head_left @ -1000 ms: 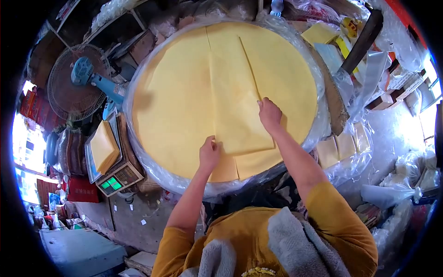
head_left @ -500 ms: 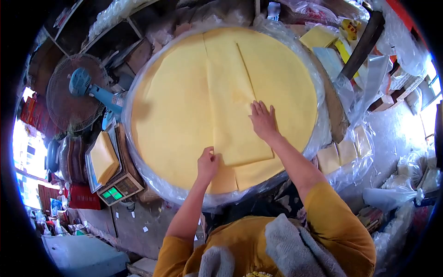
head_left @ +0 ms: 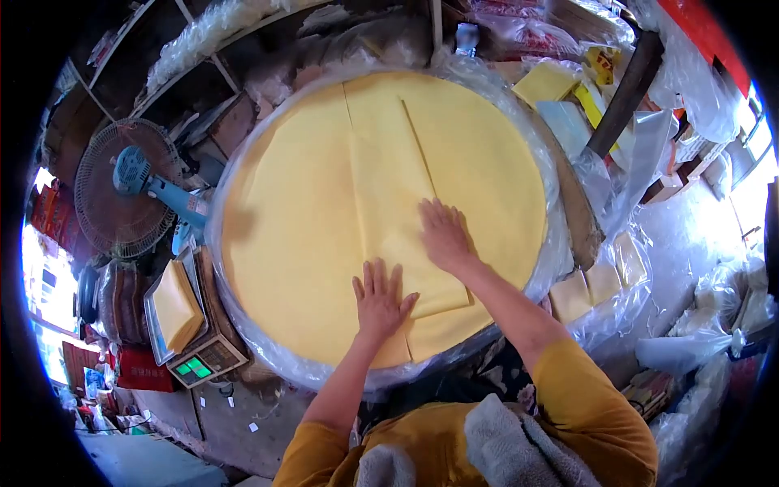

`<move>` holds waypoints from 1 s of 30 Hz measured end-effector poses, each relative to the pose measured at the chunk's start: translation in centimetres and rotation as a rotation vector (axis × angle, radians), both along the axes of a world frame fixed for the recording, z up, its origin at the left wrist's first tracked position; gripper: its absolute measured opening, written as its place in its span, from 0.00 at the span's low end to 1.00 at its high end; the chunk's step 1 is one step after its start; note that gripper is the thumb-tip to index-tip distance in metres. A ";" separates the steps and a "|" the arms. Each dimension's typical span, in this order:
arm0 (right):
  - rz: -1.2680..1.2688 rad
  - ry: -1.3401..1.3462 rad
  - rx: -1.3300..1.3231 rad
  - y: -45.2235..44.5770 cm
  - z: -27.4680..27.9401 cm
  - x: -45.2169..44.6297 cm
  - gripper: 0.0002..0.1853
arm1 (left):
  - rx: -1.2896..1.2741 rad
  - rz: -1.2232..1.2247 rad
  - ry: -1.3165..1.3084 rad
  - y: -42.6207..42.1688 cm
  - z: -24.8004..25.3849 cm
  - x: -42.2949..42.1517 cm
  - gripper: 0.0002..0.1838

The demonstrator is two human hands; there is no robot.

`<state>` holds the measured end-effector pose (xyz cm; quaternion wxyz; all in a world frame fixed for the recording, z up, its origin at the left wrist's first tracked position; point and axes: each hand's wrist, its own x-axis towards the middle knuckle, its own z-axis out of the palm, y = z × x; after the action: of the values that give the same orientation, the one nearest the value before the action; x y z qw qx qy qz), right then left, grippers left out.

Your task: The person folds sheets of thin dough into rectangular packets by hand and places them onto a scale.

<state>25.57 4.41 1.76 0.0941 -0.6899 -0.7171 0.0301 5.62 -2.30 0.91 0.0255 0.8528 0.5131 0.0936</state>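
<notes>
Cluttered workroom: grey floor (head_left: pixel 280 438), with goods and loose plastic around the work surface.
Round layer: broad, pale-yellow, thin sheet material (head_left: pixel 284 203), lying flat on clear plastic wrap (head_left: pixel 261 342) that shows around its rim.
Yellow panel: long, narrow, pale-yellow, apparently folded strip (head_left: pixel 388 170), on the round layer just right of its middle; long axis running away from the person, far end leaning slightly left, near end toward the body.
Fan: blue, with a round wire guard (head_left: pixel 166 191), left of the layer.
Right hand: released, palm down (head_left: pixel 445 235), on the panel's right edge.
Left hand: released, fingers splayed (head_left: pixel 380 304), over the panel's near left part.
Handling, as judged: palms flat, pressure light and even, smoothing along the long axis; one hand anchoring lest the layers skew or wrinkle.
Right edge: thin dark line (head_left: pixel 418 150), best pressed without dragging sideways.
</notes>
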 end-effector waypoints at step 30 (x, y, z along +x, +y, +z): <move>-0.476 0.995 -0.469 17.3 4.1 6.0 0.10 | -0.421 0.486 -0.723 32.0 -4.5 0.1 0.11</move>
<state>31.57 21.69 5.82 0.2681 -0.7369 -0.3871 0.4851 5.72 29.67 -3.64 0.3516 0.5974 0.6636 0.2812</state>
